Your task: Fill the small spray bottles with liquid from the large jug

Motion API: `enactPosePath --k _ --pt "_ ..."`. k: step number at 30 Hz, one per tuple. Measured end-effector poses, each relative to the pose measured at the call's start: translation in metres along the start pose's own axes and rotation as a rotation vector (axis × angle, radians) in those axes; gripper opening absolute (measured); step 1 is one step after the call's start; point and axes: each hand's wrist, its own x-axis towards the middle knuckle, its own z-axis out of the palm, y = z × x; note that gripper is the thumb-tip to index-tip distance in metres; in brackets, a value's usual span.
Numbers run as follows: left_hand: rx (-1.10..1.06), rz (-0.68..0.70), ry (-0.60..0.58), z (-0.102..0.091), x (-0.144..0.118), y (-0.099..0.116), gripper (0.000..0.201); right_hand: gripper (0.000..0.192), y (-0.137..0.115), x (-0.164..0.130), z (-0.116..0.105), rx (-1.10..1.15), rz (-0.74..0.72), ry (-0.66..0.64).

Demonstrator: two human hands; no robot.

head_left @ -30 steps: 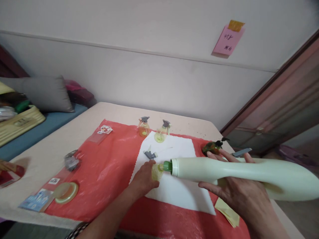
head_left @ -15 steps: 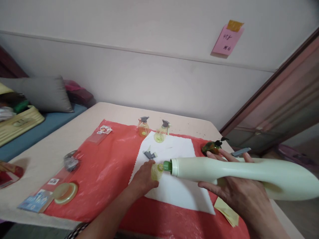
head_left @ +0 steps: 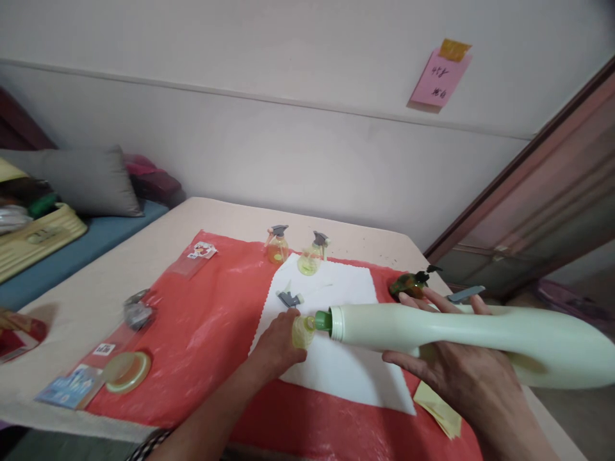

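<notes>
As left hand (head_left: 278, 346) grips bottle (head_left: 303, 332), right hand (head_left: 464, 371) holds jug (head_left: 379, 324)

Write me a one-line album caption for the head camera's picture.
Left hand grips a small yellowish bottle; right hand holds a big pale-green container, a green nozzle between their mouths.

Smooth plastic jug (head_left: 384, 325), glossy red plastic sheet (head_left: 206, 320), matt white paper (head_left: 336, 371).

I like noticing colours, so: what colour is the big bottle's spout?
The spout is green, darker than the pale bottle; best seen in the head view.
</notes>
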Motion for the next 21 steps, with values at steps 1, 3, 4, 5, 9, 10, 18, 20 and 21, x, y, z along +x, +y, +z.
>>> enactPosePath --k 1,3,4,5,9,10,18,20,21 --pt "-0.006 -0.012 0.005 -0.0001 -0.0004 0.0006 0.081 0.069 -0.0005 0.0008 -0.0006 -0.002 0.001 0.001" --pt "-0.014 -0.041 0.013 -0.0003 -0.0011 0.0020 0.083 0.068 -0.0011 0.0017 -0.0012 -0.011 0.004 0.004" --pt "-0.015 -0.046 0.015 -0.0004 -0.0014 0.0025 0.083 0.068 -0.0013 0.0018 -0.0011 -0.015 0.003 0.005" --pt "-0.015 -0.045 0.016 -0.0004 -0.0015 0.0028 0.084 0.068 -0.0013 0.0016 -0.0009 -0.017 0.003 0.004" --pt "-0.007 -0.030 0.010 -0.0002 -0.0010 0.0021 0.083 0.068 -0.0002 0.0001 0.0002 -0.016 0.008 -0.001" --pt "-0.002 -0.028 0.006 -0.0001 -0.0009 0.0019 0.083 0.068 0.0001 -0.0002 0.0002 -0.016 0.008 -0.002" --pt "0.010 -0.031 -0.009 -0.0001 -0.0004 0.0024 0.077 0.069 0.0014 -0.0027 0.0008 -0.018 0.017 -0.013" --pt "0.010 -0.044 -0.008 -0.0003 0.0002 0.0027 0.078 0.070 0.0011 -0.0030 0.0013 -0.013 0.017 -0.006" --pt "0.011 -0.045 -0.009 -0.0004 0.0003 0.0029 0.079 0.070 0.0010 -0.0031 0.0015 -0.011 0.017 -0.001"
